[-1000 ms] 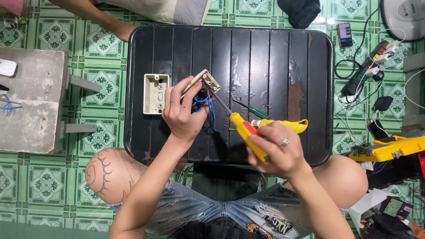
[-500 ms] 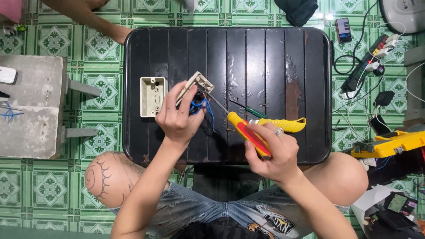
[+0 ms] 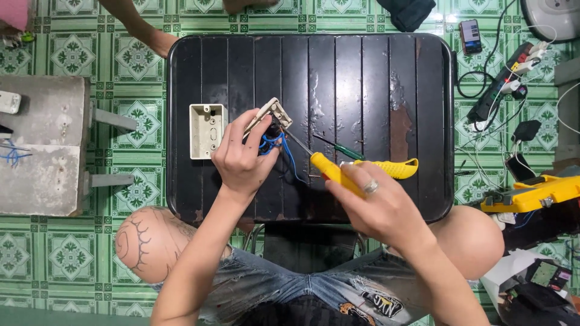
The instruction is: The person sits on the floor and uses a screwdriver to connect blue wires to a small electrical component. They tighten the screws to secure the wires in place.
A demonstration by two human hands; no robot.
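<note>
Near the counter's (image 3: 362, 66) left edge lies an empty cream wall box (image 3: 206, 131). The left hand (image 3: 241, 158) grips a switch plate (image 3: 269, 115) trailing blue wires (image 3: 273, 143). The right hand (image 3: 377, 205), fingers closed round a yellow screwdriver (image 3: 326, 171), has shifted nearer the front edge (tip apparently at a terminal).

Box (image 3: 206, 130) lies left of switch plate (image 3: 269, 114) (on table (image 3: 362, 72)).

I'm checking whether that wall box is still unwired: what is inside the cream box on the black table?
The cream box lies open side up on the black table, with only moulded holes showing inside; no wires. Its underside is hidden.
</note>
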